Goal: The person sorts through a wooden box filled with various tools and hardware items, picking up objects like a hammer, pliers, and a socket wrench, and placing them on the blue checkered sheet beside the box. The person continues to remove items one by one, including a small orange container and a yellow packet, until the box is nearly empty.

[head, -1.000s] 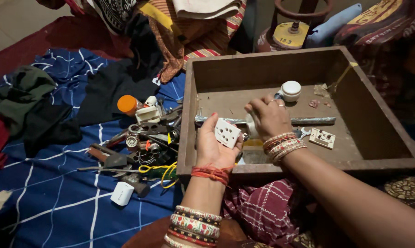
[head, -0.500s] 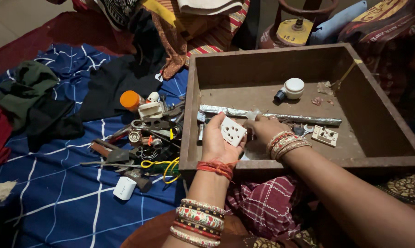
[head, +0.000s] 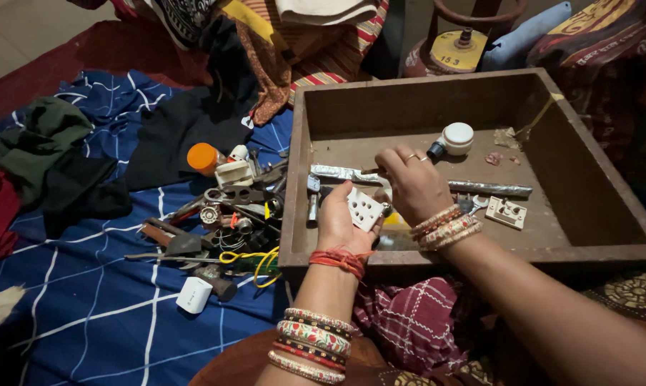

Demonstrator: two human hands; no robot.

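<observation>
My left hand [head: 337,227] holds a white square socket plate [head: 364,209] with several round holes, just over the near left part of a brown wooden box [head: 409,107]. Right beside it, my right hand [head: 414,184] hovers inside the box with its fingers pinched on a thin dark rod-like tool [head: 369,171]. A bit of white shows under its palm; what it is stays hidden. A long silver tube [head: 494,189] lies across the box floor behind both hands.
In the box lie a white round holder [head: 456,136], a cream switch plate [head: 505,212] and a small spanner [head: 473,204]. Left of it, a heap of tools [head: 230,207], an orange cap [head: 203,157], yellow wire [head: 255,259] and a white adapter [head: 193,294] rest on blue checked cloth. A gas cylinder [head: 451,50] stands behind.
My right hand dipped to the box floor, then rose again with a thin dark tool pinched in its fingers. My left hand kept the socket plate, shifting only slightly.
</observation>
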